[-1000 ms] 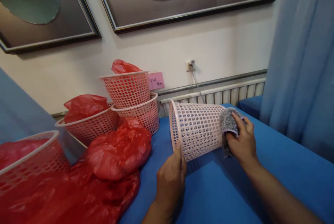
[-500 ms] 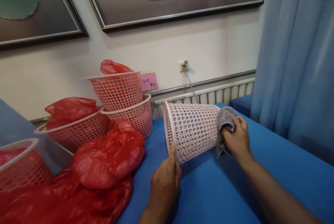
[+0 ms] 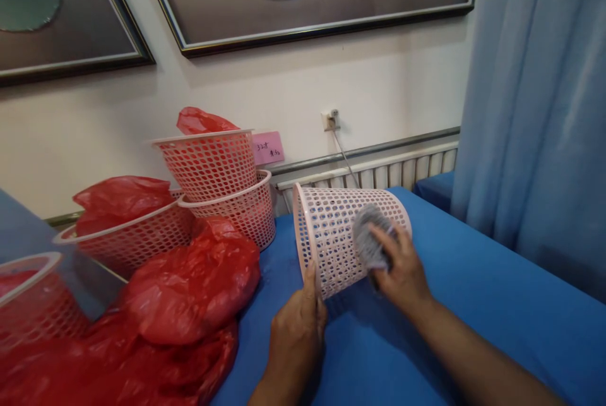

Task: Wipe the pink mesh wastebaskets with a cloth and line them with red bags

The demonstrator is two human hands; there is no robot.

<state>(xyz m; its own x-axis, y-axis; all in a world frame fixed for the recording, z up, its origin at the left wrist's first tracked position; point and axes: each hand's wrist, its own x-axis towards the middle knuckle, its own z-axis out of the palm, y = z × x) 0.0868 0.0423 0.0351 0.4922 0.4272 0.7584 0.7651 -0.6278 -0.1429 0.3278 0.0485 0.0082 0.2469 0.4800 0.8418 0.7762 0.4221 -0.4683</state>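
A pale pink perforated plastic basket [image 3: 338,216] lies on its side on the blue-covered table, its open rim facing left and its base to the right. My left hand [image 3: 298,327] grips the rim at its lower edge, thumb on the outside. In my right hand [image 3: 400,267] is a bunched grey cloth [image 3: 372,238], pressed against the basket's side wall near its middle. My right fingers are closed around the cloth, and part of it is hidden by them.
Crumpled red plastic bags [image 3: 189,280] lie on the left of the blue table [image 3: 478,280]. Behind them stand several pink baskets, one basket [image 3: 208,166] stacked on another and holding a red bag. A radiator [image 3: 402,163], a socket [image 3: 331,120] and a blue curtain [image 3: 534,96] are beyond.
My right hand has moved the grey cloth leftward from the basket's base end onto its side wall. My left hand keeps its grip on the rim.
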